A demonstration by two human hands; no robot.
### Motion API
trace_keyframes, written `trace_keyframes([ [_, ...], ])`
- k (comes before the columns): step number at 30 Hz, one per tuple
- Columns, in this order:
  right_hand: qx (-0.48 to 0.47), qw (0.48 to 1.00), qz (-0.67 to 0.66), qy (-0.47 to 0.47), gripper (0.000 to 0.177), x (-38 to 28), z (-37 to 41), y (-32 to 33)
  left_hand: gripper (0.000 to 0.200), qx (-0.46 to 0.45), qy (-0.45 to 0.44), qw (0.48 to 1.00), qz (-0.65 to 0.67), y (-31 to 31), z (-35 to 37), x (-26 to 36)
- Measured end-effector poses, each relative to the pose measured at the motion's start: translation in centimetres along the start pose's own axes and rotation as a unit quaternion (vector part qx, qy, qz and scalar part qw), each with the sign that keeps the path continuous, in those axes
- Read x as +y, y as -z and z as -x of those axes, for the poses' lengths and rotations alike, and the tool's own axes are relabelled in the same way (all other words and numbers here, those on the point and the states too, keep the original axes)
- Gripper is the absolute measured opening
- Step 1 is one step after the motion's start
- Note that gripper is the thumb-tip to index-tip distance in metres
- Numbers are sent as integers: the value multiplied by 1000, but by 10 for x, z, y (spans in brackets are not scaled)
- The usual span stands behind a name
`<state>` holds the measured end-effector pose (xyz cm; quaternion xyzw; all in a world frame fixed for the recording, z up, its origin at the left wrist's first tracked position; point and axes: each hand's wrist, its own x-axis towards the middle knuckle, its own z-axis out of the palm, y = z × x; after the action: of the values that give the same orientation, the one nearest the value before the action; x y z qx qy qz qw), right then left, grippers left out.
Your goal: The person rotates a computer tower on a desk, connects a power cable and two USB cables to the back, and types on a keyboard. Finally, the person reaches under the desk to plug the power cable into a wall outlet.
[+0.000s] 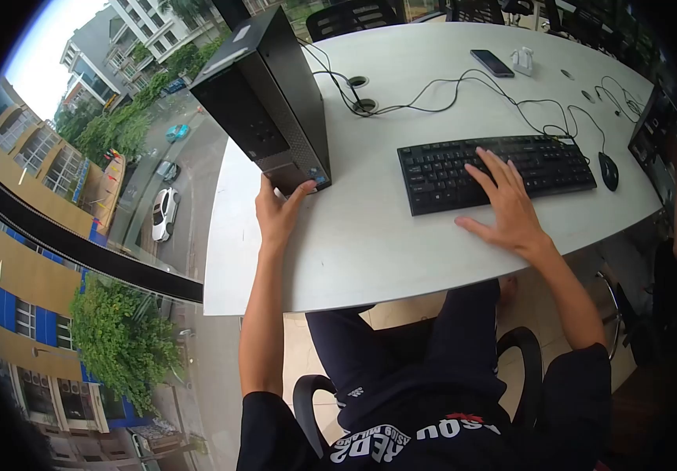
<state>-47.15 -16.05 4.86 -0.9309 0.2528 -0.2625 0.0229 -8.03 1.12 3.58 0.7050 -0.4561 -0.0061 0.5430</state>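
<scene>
A black desktop computer tower (268,102) stands upright at the left of the white table. My left hand (278,210) grips its lower front, thumb at the right corner and fingers round the left side, where the fingertips are partly hidden. Spread flat, my right hand (509,206) lies over the black keyboard (444,177), with fingertips on the keys and the thumb apart near the front edge. A black mouse (608,172) rests just right of the keyboard.
Black cables (456,86) wind across the white table (354,259) from two grommet holes. Farther back lie a phone (492,63) and a small white crumpled item (522,60). A monitor (660,125) stands at the right edge. A window (103,228) borders the table's left side.
</scene>
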Motion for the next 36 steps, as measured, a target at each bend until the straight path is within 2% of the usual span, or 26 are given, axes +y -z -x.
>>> trace_keyframes([
  [1,-28,999,9,-31,90,7,2,1,61,12,5,1000,-23,0,2,2],
  [2,-42,998,34,-21,98,11,-1,-6,64,27,20,996,-80,-2,0,-5],
  [5,-21,998,58,-14,91,1,-12,-25,67,44,28,987,-154,-8,3,6],
  [6,-24,999,44,-1,89,-1,-18,-33,65,40,97,988,-114,-10,6,18],
  [9,-22,999,16,28,82,-9,-38,-47,58,200,2,960,-196,-23,19,17],
  [10,-23,999,11,31,81,-13,-43,-53,49,217,-23,962,-165,-23,23,28],
  [13,-10,999,14,34,80,-24,-55,-67,39,166,-214,943,-193,-38,42,57],
  [15,-2,999,15,37,83,-27,-62,-72,35,45,-300,930,-209,-55,42,78],
  [16,3,999,11,39,86,-25,-67,-74,37,11,-311,929,-202,-67,40,84],
  [17,5,999,7,43,89,-24,-69,-76,38,-22,-320,927,-195,-81,36,89],
  [18,35,998,17,49,99,-20,-71,-77,40,-53,-330,924,-187,-92,31,94],
  [21,41,996,-25,70,103,-9,-79,-68,44,-95,-284,937,-181,-122,13,88],
  [22,55,995,-37,68,101,-8,-82,-66,48,-103,-258,943,-184,-128,10,84],
  [25,93,991,-79,58,96,-11,-78,-65,52,-93,-286,939,-164,-134,4,74],
  [26,89,990,-79,74,93,-10,-77,-62,51,-108,-268,944,-157,-132,6,76],
  [29,117,988,-21,95,80,-15,-77,-56,47,-54,-351,911,-210,-134,13,70],
  [31,73,992,-92,52,67,-16,-76,-65,41,-45,-331,917,-218,-133,18,83],
  [33,93,991,-52,80,57,-18,-77,-64,39,-83,-274,943,-169,-144,21,74],
  [36,85,991,-68,73,59,-23,-77,-62,37,-69,-313,925,-203,-145,21,71],
])
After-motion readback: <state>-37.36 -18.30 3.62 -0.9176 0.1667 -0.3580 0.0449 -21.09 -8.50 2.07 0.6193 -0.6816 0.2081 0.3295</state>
